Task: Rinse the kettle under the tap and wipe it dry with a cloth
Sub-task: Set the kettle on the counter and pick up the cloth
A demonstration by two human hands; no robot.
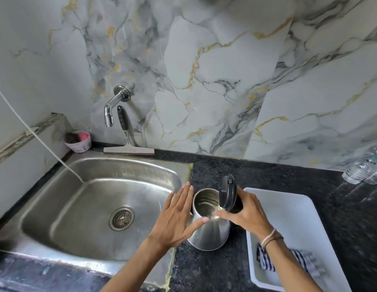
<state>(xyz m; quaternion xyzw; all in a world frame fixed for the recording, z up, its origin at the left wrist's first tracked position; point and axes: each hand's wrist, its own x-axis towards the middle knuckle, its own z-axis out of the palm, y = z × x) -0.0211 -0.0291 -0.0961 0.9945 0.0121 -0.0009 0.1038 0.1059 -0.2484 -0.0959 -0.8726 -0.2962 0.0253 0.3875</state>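
Right hand grips the kettle handle; left hand, fingers spread open, rests against its side

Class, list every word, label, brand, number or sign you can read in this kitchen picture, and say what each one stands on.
Nothing here reads in full.
Plastic bottles lying at the right edge: dark letters on the label, cut off and too blurred to read.
Small pink-white tub behind the sink: a faint mark on its side, too small to read.
Kettle, its lid, tap, squeegee: no text visible.
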